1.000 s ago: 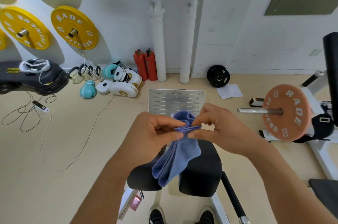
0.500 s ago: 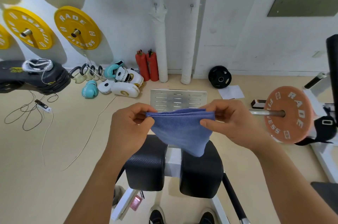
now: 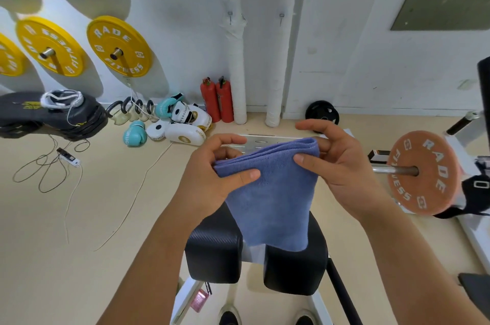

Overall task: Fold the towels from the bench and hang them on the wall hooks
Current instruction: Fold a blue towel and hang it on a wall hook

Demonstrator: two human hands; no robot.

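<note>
You hold the blue towel (image 3: 273,192) up in the air above the black bench (image 3: 214,255), its folded top edge stretched between your two hands and the rest hanging down over the gap between the two pads. Your left hand (image 3: 212,173) pinches the corner at 9 o'clock of the towel, thumb across the front and fingers curled behind. Your right hand (image 3: 342,160) pinches the corner at 2 o'clock, thumb on the front and index finger lifted above the fold. How many layers the fold has is hard to make out. Two wall hooks (image 3: 230,13) sit at 12 o'clock, small and high on the white wall. Your shoes (image 3: 229,316) at 6 o'clock are cut off by the frame edge.
</note>
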